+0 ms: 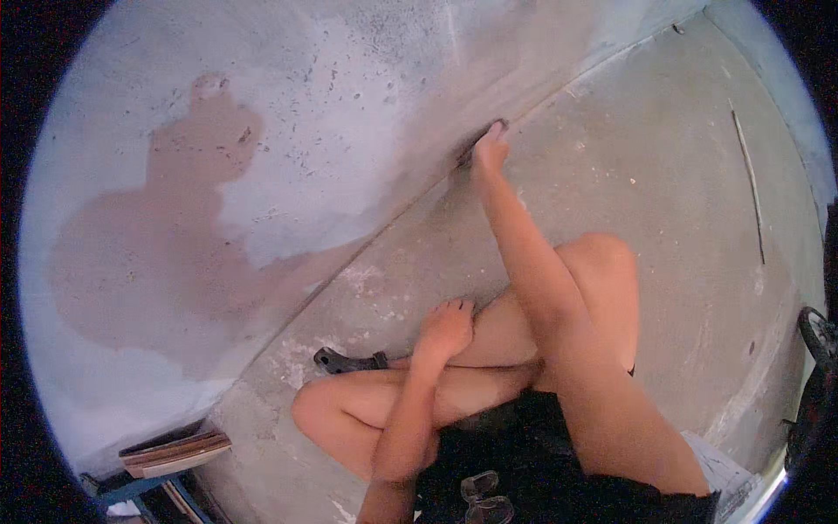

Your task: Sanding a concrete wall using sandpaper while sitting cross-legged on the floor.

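Note:
My right hand (pixel 492 149) reaches out to the line where the wall meets the floor. Its fingers are closed around a dark, flat-looking object (pixel 466 156), pressed near the foot of the wall and too blurred to name. My left hand (pixel 448 331) rests on my lower leg, palm down. Its fingers are bent and close together, and nothing shows in it; the palm side is hidden. I sit on the floor with legs folded, and a black sandal (pixel 347 361) shows on one foot.
The rough wall (pixel 327 131) bears pits, dark specks and my shadow. A thin stick (pixel 748 187) lies on the concrete floor (pixel 668 216). Stacked boards (pixel 177 452) on a blue frame (pixel 141 491) stand at lower left. A dark wheel-like thing (pixel 816 335) is at the right rim.

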`<state>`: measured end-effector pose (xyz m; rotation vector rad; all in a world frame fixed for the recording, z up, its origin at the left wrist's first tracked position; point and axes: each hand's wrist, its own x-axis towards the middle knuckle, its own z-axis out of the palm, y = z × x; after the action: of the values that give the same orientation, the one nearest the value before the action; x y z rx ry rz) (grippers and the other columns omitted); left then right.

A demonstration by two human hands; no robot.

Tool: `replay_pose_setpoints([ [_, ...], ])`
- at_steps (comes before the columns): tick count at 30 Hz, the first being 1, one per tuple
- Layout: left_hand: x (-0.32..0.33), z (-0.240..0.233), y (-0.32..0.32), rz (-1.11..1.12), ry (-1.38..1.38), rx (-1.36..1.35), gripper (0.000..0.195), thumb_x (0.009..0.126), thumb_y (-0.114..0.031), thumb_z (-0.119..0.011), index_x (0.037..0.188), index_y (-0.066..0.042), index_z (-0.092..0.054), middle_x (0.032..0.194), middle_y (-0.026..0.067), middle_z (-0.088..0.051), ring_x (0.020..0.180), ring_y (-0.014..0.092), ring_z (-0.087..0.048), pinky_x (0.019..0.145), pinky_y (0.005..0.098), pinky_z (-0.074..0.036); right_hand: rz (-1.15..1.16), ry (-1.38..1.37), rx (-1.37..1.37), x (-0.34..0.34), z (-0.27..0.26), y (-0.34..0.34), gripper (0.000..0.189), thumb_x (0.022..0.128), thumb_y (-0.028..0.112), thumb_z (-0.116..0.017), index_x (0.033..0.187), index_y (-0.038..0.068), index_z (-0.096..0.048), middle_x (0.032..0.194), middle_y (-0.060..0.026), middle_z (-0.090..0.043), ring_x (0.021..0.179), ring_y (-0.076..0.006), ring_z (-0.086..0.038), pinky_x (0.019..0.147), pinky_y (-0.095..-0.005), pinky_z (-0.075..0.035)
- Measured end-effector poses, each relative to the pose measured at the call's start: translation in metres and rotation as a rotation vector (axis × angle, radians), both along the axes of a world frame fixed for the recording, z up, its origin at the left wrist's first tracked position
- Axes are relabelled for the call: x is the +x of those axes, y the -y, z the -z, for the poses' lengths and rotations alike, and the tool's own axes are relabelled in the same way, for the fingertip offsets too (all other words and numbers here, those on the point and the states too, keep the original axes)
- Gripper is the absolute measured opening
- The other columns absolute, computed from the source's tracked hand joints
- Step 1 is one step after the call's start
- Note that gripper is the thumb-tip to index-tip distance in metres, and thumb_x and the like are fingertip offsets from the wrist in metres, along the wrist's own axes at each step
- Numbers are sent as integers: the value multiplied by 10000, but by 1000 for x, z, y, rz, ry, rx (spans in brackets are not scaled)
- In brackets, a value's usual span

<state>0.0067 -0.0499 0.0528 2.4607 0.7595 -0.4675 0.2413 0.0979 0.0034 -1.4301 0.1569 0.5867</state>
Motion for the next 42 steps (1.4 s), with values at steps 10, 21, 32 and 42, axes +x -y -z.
replay_pose_setpoints([
  [10, -4, 2, 2, 22, -27, 15, 279, 733, -106, -399, 986, -26, -484, 958, 146, -523, 915, 300, -493, 775, 423, -388, 63, 118, -164, -22, -7, -2, 473, 843, 357, -345, 903, -83, -510, 896, -254, -537, 866, -365, -508, 747, -388, -377],
  [21, -5, -6, -5, 33, -61, -39, 299, 723, -104, -407, 999, -22, -484, 954, 170, -522, 898, 321, -494, 764, 418, -397, -4, 90, -198, -28, -17, -5, 445, 853, 308, -331, 929, -103, -485, 935, -267, -510, 915, -374, -470, 789, -394, -352],
  [32, -9, -7, -9, -15, -57, -36, 271, 730, -108, -403, 968, -9, -488, 933, 181, -519, 861, 343, -490, 761, 414, -396, -68, 130, -142, -20, -38, -7, 417, 861, 253, -306, 1005, -108, -460, 1052, -277, -460, 991, -370, -435, 852, -380, -329],
  [42, -3, -17, -7, 110, 266, -113, 258, 731, -33, -375, 947, -13, -514, 935, 201, -498, 855, 354, -481, 755, 399, -386, 18, 80, -161, -17, -50, 14, 470, 848, 303, -310, 789, -96, -552, 905, -287, -519, 891, -387, -496, 764, -426, -372],
])
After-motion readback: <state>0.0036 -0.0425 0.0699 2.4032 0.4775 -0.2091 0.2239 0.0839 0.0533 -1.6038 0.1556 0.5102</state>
